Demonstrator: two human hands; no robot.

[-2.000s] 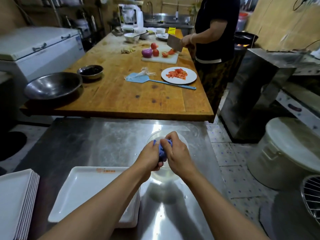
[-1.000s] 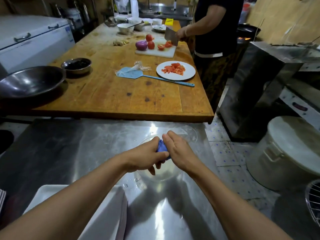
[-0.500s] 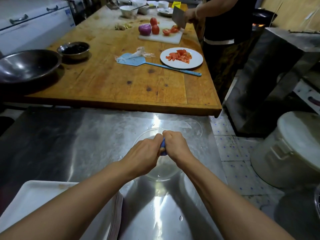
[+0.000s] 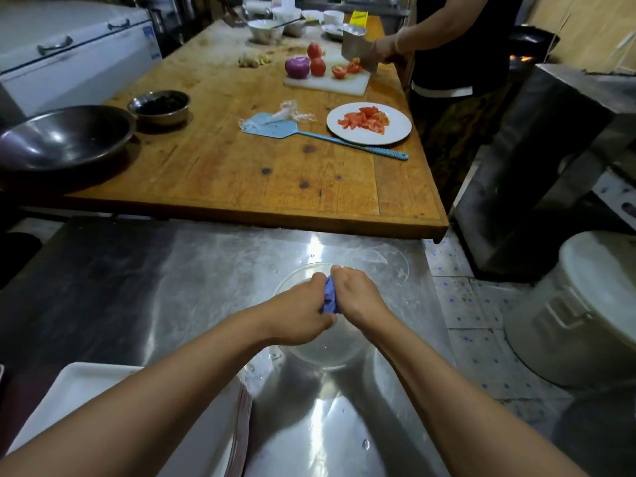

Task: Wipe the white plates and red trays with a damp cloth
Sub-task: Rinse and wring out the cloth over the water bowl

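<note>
Left hand (image 4: 303, 313), right hand (image 4: 356, 294) grip blue cloth (image 4: 329, 299) between them.

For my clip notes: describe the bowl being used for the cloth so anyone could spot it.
On the steel counter, right of the stacked white plates, sits a clear bowl. Both hands wring a blue cloth over it; unlike the metal bowls, it is see-through.

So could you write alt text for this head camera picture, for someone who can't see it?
Two bare hands, left hand and right hand, wring a small blue cloth over a clear round bowl on a steel counter. A stack of white square plates sits near left; beyond, another person chops tomatoes on a wooden table.
</note>
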